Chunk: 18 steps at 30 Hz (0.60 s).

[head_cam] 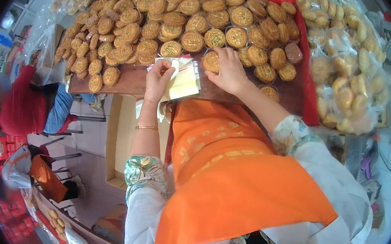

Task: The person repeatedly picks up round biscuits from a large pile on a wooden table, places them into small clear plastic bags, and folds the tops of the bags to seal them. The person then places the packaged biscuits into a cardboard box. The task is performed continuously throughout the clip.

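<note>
My left hand pinches a small pale slip between thumb and fingertips. It is over a stack of pale yellow and white sheets or wrappers at the table's front edge. My right hand has its thumb and fingers around the edge of a round, golden mooncake in clear plastic, resting on the brown tabletop. Behind both hands lies a large heap of similar mooncakes with stamped tops, many in clear packaging.
A red divider stands right of the heap, with bagged pastries beyond it. Below the table's left part is an open cardboard box. Two people, one in a red top, are at the left among stools, with red boxes behind.
</note>
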Motion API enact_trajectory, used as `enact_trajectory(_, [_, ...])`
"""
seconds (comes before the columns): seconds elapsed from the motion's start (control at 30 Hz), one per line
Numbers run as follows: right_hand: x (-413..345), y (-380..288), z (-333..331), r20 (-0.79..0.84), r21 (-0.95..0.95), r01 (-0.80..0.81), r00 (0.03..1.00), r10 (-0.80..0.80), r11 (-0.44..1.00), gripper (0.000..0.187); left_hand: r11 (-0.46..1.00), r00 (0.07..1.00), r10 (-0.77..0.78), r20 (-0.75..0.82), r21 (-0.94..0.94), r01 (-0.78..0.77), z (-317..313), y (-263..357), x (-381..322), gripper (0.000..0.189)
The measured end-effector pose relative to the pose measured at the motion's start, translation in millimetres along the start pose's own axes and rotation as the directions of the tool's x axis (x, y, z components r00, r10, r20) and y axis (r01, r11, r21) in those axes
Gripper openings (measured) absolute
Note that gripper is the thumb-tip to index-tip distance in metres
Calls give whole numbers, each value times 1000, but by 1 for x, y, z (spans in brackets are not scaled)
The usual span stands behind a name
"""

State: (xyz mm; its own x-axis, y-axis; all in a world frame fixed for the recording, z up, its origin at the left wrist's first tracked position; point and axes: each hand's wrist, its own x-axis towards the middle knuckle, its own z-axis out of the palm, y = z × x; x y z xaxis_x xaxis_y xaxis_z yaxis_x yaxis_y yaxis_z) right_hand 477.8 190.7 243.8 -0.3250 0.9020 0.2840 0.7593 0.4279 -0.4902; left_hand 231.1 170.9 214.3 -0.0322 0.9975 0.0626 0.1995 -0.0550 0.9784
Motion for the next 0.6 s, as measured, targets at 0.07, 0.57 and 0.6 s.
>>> enact_trajectory(0.07, [-2, -10, -12, -116, 120, 97, 990, -83, 988, 69, 999, 999, 20, -28, 34, -19, 4, -3, 0, 8])
enact_trajectory(0.57, [-1, -40, -4, -57, 172, 205, 978, -198, 963, 67, 998, 985, 46, -164, 38, -40, 10, 3, -6, 6])
enact_trajectory(0.6, [-1, -42, -5, -63, 174, 224, 974, -216, 959, 66, 997, 983, 67, -169, 59, -58, 9, 4, -5, 6])
